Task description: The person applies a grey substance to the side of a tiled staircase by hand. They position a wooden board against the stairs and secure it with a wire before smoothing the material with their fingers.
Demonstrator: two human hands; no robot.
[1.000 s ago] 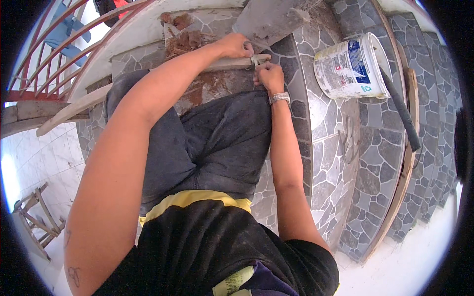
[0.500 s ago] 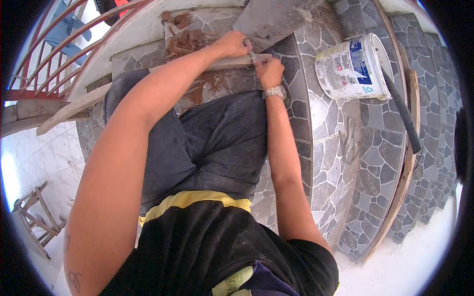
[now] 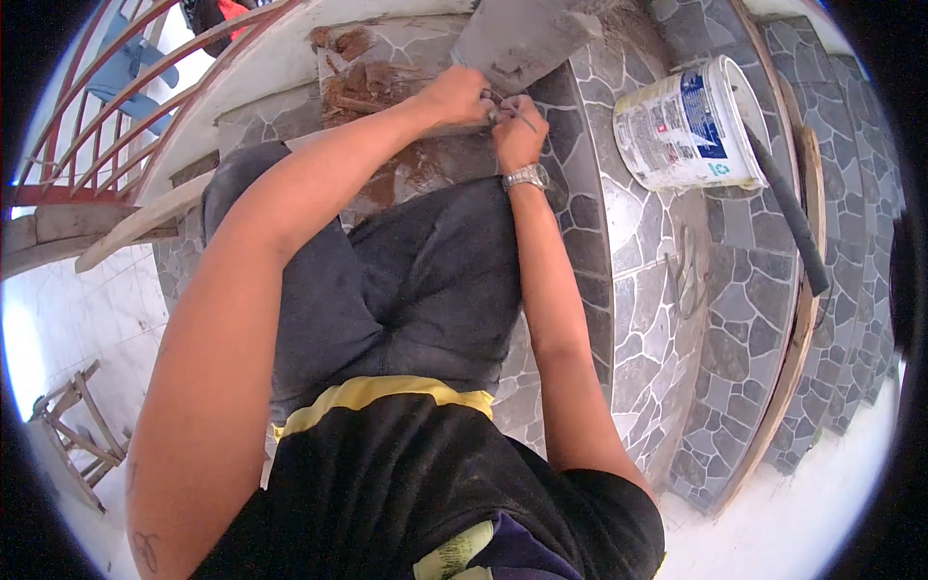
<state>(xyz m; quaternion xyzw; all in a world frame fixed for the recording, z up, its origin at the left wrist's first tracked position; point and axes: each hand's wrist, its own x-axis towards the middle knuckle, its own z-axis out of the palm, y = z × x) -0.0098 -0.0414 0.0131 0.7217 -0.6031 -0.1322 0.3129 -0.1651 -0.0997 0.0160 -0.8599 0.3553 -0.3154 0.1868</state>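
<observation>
Close together at the top middle are my left hand (image 3: 456, 97) and my right hand (image 3: 520, 133), both with fingers pinched. A thin grey rod-like piece (image 3: 523, 118) sticks out from the fingers of my right hand; its kind is too small to tell. The fingertips of my left hand meet near its other end, and what they pinch is hidden. Beneath my hands a long wooden plank (image 3: 145, 227) runs across the step toward the left. Just beyond them lies a grey mortar-smeared board (image 3: 522, 43). Brown loose dirt (image 3: 372, 82) covers the tiles beside my left hand.
On the right a white paint bucket (image 3: 667, 130) stands tilted in view, a dark handle (image 3: 797, 227) leaning from it. Stone-patterned stair tiles (image 3: 735, 319) descend there, edged by a wooden strip (image 3: 783, 387). A red metal railing (image 3: 116, 97) and a wooden stand (image 3: 82, 425) are at left.
My right hand has turned and drawn slightly up and left, closer to my left hand. The thin grey piece now points out to the right of its fingers.
</observation>
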